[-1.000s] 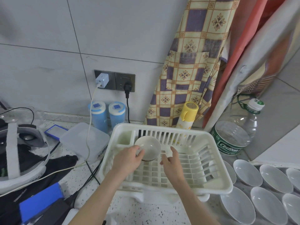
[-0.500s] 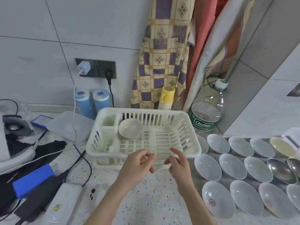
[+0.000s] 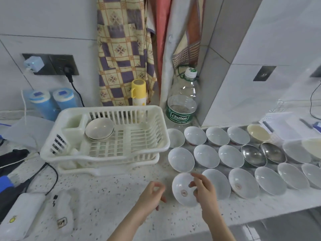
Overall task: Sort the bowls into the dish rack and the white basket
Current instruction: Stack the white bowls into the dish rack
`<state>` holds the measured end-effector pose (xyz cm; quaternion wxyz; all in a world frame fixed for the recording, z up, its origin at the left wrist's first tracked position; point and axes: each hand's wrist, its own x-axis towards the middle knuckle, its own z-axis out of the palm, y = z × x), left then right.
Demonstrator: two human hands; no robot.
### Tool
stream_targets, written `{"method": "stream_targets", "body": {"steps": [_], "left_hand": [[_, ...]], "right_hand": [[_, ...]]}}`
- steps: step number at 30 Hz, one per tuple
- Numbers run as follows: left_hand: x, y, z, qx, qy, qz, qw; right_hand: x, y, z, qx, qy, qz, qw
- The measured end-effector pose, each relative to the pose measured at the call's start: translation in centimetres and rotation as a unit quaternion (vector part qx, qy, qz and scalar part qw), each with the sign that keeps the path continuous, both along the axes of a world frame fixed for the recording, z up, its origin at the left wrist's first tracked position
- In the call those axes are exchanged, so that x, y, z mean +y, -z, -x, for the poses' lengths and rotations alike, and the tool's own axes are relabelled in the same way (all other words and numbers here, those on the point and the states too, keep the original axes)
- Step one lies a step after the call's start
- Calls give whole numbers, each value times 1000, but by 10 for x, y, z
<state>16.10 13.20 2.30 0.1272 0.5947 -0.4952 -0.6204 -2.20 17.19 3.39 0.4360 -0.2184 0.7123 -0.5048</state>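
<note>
Two hands hang over the front of the speckled worktop (image 3: 107, 204), both empty. The left hand (image 3: 151, 195) is loosely curled, fingers apart from everything. The right hand (image 3: 205, 190) is spread open just above the nearest bowl (image 3: 182, 190), a white one with a red mark inside; whether the fingertips touch its rim cannot be told. That bowl sits mouth-up and tilts toward the camera.

Beyond it the bowls lie in three rough rows running left to right along the worktop, rims close or touching. About seventeen show: mostly white, two steel bowls (image 3: 252, 157) side by side in the middle row, one cream bowl (image 3: 258, 133) in the far row; the right end is cut off by the frame. The worktop's front edge drops away just below the near row.

Bare worktop lies open between the hands and the dish rack (image 3: 156, 136). The rack's long side runs left to right, and a single pale bowl (image 3: 99, 129) rests upright in its back left part, beside the cutlery cup (image 3: 73, 126).

Behind stand a yellow flask (image 3: 138, 91) and a water bottle (image 3: 182, 105).
</note>
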Motion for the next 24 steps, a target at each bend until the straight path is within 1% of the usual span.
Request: {"method": "stream_targets", "body": {"steps": [1,3,4,5,6,9,11,15,18,21,24], "left_hand": [[5,5,9,-9,-8,-20,1000],[15,16,25,-10,-47,-49,998],[19,21,32,-3,-72,-59,996],[24,27,38,4,-91,-65,994],[28,32,45,10,-103,-67,992],[38,45,59,18,-124,-74,989],[43,51,65,17,-134,-75,988],[50,57,74,46,-157,-76,984],[53,60,79,82,-173,-88,978],[54,62,85,131,-189,-97,968],[54,60,88,143,-191,-82,968]], "right_hand": [[9,5,14,-27,17,-10,999],[25,17,40,-124,59,-48,989],[31,22,52,-173,64,-72,980],[36,27,65,-202,55,-100,973],[40,32,77,-207,38,-131,969],[47,44,104,-174,-18,-221,959],[49,50,113,-177,-32,-250,952],[47,52,119,-205,-13,-249,947],[44,50,117,-213,21,-206,955],[41,48,114,-222,26,-166,960],[40,48,113,-228,26,-152,961]]}}
